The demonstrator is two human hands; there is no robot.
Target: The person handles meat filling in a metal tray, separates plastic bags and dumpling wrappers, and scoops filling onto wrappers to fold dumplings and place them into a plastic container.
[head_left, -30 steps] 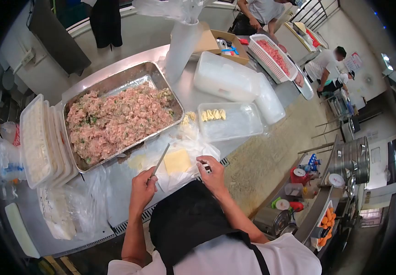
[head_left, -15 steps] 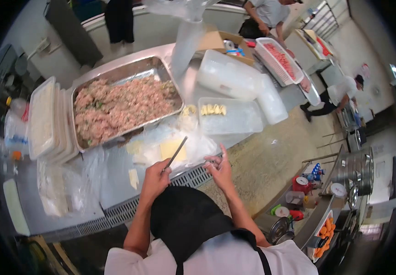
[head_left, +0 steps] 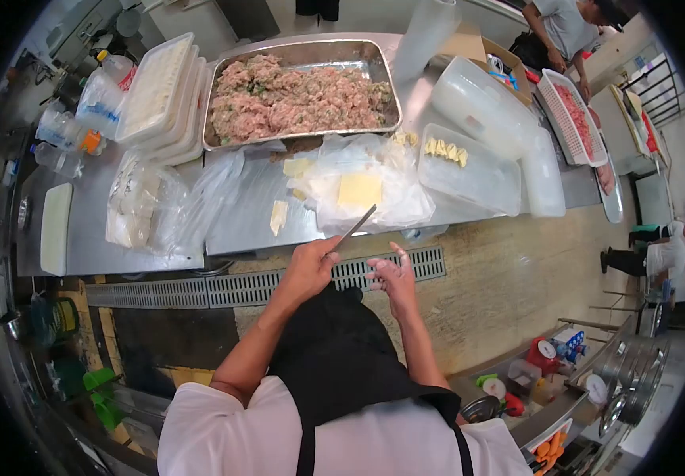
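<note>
My left hand [head_left: 310, 266] is closed around a thin dark stick-like tool [head_left: 356, 223], its tip pointing up and to the right. My right hand [head_left: 395, 279] hangs just right of it, with fingers apart and partly curled and no object visible in it. Both hands are in front of the table's near edge. Beyond them, a stack of square yellow wrappers [head_left: 360, 190] lies on crumpled white plastic [head_left: 322, 206]. To its right, a clear plastic tray [head_left: 481, 178] holds a short row of folded yellow dumplings [head_left: 445, 151]. Behind stands a metal pan [head_left: 303, 140] of minced meat with green bits [head_left: 295, 99].
Stacked lidded containers [head_left: 156, 95] and a plastic-wrapped pack [head_left: 140, 206] stand on the left, by several bottles. Empty clear trays [head_left: 485, 103] lie at the right. A co-worker [head_left: 568, 40] stands beside a meat-filled basket [head_left: 568, 119]. A drain grate [head_left: 152, 293] crosses the floor.
The view has shifted, so the table sits higher and further right, with more floor showing. My left hand still holds the stick. My right hand stays beside it, its fingers slightly more curled.
</note>
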